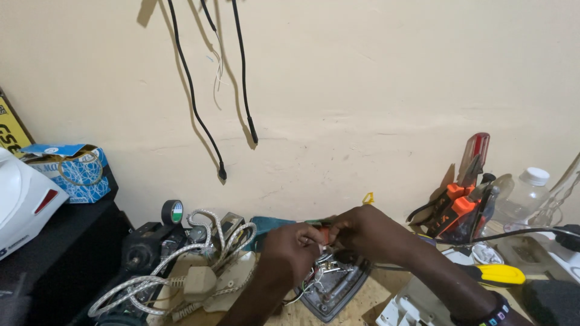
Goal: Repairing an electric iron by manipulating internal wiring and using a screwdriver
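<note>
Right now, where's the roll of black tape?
In the head view the roll of black tape stands on edge at lower left, against the wall, just above the coiled white braided cord and left of the left hand.

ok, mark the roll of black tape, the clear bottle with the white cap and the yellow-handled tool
roll of black tape (172, 212), head view, on its round face.
clear bottle (524, 196), head view, on its body below the white cap.
yellow-handled tool (496, 274), head view, on the yellow handle.
</note>
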